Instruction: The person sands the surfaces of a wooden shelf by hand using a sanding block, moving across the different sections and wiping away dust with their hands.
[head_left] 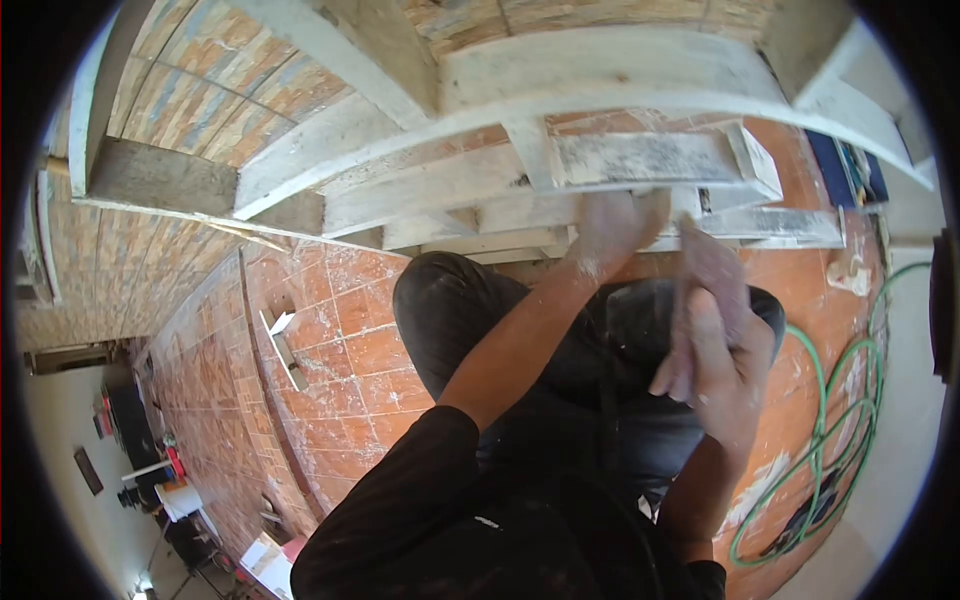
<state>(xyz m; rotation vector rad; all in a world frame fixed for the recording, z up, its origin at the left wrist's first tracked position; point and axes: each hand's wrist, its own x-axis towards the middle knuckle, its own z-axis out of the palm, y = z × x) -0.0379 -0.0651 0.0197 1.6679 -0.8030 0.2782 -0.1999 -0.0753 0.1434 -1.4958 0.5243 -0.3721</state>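
Whitened wood plank (pixel 640 160) runs crosswise, my left hand (pixel 615 225) touching its near edge, my right hand (pixel 715 340) blurred farther back, both grips unclear.

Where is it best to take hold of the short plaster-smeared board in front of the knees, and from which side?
Probably its near long edge, around the middle, coming from the person's side. The short board lies flat, its far edge sits against the curved beam, and the left hand reaches there.
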